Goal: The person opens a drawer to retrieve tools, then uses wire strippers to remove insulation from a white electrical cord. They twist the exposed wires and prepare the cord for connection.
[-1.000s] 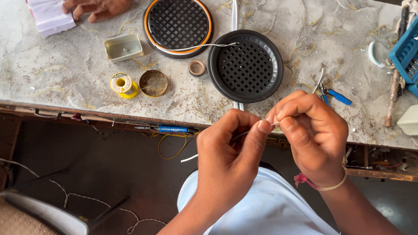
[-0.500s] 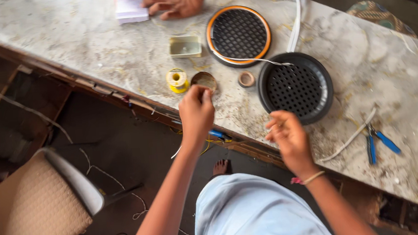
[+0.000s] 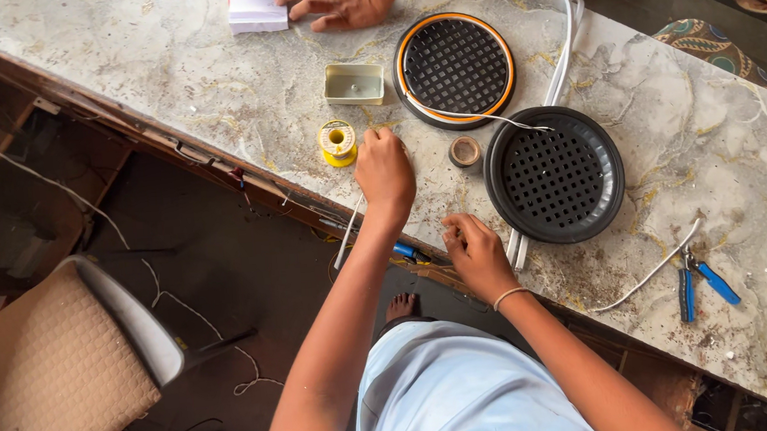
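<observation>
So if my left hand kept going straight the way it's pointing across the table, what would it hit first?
The left hand points up across the marble table. Going straight on, it would probably first meet the small pale rectangular tray, with the orange-rimmed round grille just to its right. Depth is hard to judge from above.

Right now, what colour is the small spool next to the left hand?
Yellow, with a pale core; the spool shows in the head view, beside the left hand.

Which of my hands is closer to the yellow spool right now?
Left. Your left hand rests on the marble just right of the yellow spool; your right hand sits farther off, at the counter's near edge.
</observation>
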